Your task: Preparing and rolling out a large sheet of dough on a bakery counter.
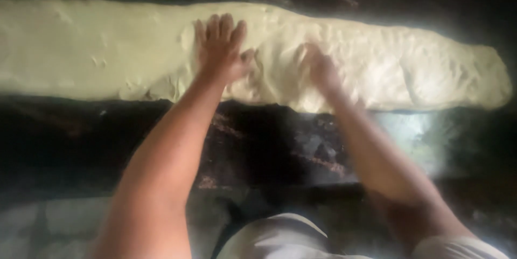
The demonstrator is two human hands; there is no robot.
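Note:
A long, pale slab of dough [107, 49] stretches across the dark work surface [258, 146] from the left edge almost to the right edge. My left hand [221, 46] lies flat on the dough near its middle, fingers spread and pointing away from me. My right hand [320, 68] presses into the dough a little to the right; it is blurred, with its fingers curled down into the soft mass. The dough around both hands is wrinkled and dented. Its right end [484, 76] is rounded and thicker.
The dark, wet-looking surface runs in front of the dough, with a bright reflection [409, 135] at the right. Pale cloth of my clothing [280, 237] shows at the bottom. A greyish ledge [54, 221] lies at the lower left.

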